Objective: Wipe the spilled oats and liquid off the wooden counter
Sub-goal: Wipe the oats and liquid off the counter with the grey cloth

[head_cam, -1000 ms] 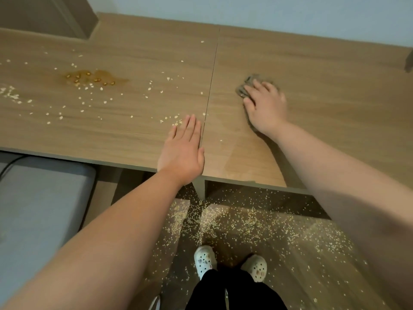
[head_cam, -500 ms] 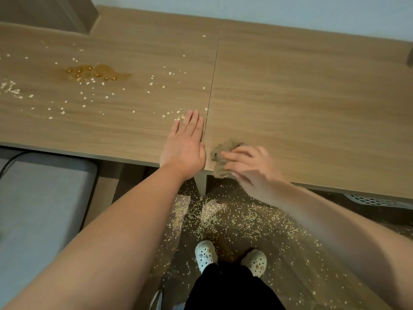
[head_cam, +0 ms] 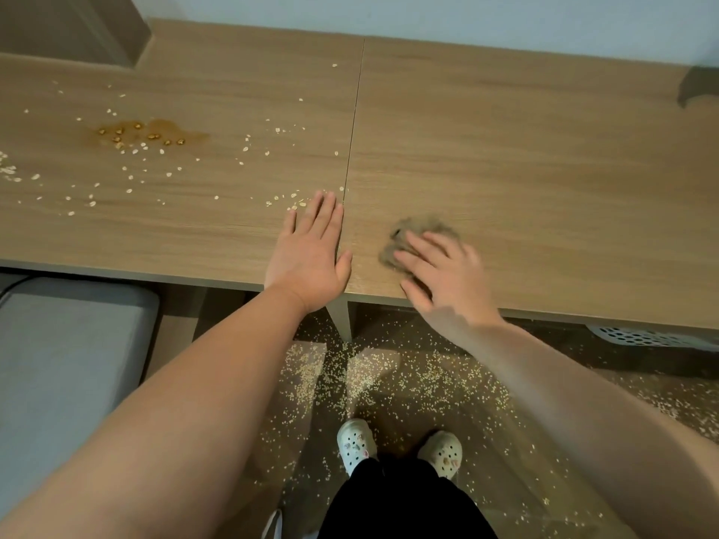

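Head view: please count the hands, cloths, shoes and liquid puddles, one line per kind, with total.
Hands: 2 (left hand, right hand)
Cloths: 1 (grey cloth)
Shoes: 2 (left shoe, right shoe)
Liquid puddles: 1 (brown puddle)
Total: 6

On the wooden counter (head_cam: 544, 149), the left hand (head_cam: 307, 258) lies flat while the right hand (head_cam: 447, 278) presses a grey cloth (head_cam: 412, 227).

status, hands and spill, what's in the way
Left hand flat on counter at the seam. Right hand pressing grey cloth near front edge. Oats, puddle unwiped, left panel. Left hand sits between grey cloth and puddle.
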